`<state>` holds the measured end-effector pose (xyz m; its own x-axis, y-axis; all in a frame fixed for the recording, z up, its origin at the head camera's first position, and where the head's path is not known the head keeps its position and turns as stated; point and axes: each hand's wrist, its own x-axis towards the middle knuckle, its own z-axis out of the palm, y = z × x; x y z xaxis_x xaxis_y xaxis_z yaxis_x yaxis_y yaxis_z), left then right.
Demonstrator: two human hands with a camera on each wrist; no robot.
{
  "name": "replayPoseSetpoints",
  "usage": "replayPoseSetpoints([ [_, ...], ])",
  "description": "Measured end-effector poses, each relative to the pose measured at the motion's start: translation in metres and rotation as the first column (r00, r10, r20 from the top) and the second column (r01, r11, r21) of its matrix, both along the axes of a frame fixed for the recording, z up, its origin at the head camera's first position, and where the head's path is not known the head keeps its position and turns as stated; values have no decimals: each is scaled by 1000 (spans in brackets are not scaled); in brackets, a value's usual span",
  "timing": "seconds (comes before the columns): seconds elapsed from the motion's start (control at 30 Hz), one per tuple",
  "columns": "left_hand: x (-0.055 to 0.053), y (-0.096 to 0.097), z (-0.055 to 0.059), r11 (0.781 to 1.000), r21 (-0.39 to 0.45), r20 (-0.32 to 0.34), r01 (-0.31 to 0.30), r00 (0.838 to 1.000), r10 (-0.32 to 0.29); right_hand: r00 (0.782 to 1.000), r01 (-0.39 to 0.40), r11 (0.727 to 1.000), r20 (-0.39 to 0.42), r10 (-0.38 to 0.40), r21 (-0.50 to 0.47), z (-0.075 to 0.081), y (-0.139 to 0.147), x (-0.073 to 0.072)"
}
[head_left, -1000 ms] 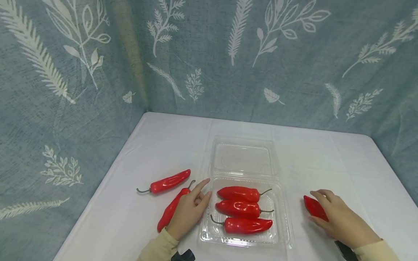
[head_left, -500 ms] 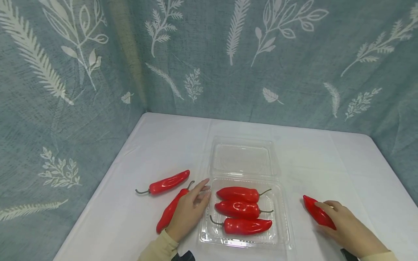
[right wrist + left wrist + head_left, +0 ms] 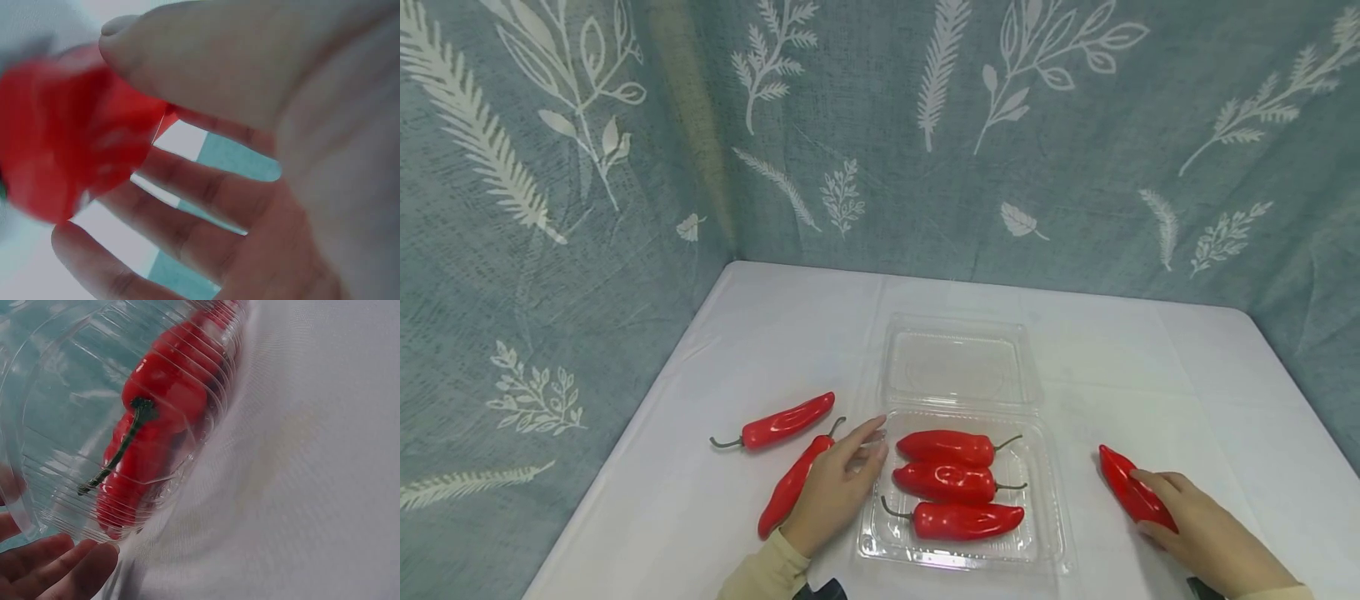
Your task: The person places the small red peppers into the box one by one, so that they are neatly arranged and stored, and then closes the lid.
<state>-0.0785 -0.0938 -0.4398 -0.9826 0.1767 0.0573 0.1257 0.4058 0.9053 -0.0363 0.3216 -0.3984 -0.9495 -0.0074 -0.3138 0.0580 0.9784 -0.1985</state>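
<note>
Now, three peppers (image 3: 943, 482) in clear container (image 3: 1055, 504), left hand (image 3: 831, 497) loose against it, right hand (image 3: 1202, 527) holding another pepper (image 3: 1129, 486)

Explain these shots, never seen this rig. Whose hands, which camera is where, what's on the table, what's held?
No robot: these are a person's two bare hands. One camera on the head looks forward and down; one on each wrist watches that hand's work. On the white table sits an open clear box with three red peppers inside. Two more peppers lie left of it. The left hand is at the box's left edge; the right hand grips a sixth pepper.
</note>
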Motion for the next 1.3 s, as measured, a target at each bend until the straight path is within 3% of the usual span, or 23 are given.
replayPoseSetpoints([
  [0.4,1,0,1,1000,6,2,2,1000,-2,1000,-8,1000,-22,8,17,-6,-1,-1],
  [0.6,0,0,2,1000,4,4,4,1000,-4,999,11,1000,-35,-12,-14,-1,0,-2],
  [0.87,-1,0,0,1000,-15,-10,6,1000,-7,980,-78,997,-188,71,-28,10,0,-3],
  [1.03,-1,0,0,1000,-15,-8,4,1000,-4,946,-134,991,-302,121,-25,19,-6,-7],
  [1.23,0,0,1,1000,-10,-6,2,1000,-2,835,-245,969,-504,222,21,34,-21,-12],
  [1.3,-1,0,1,1000,-8,-7,2,1000,-2,813,-255,966,-531,238,41,40,-30,-13],
])
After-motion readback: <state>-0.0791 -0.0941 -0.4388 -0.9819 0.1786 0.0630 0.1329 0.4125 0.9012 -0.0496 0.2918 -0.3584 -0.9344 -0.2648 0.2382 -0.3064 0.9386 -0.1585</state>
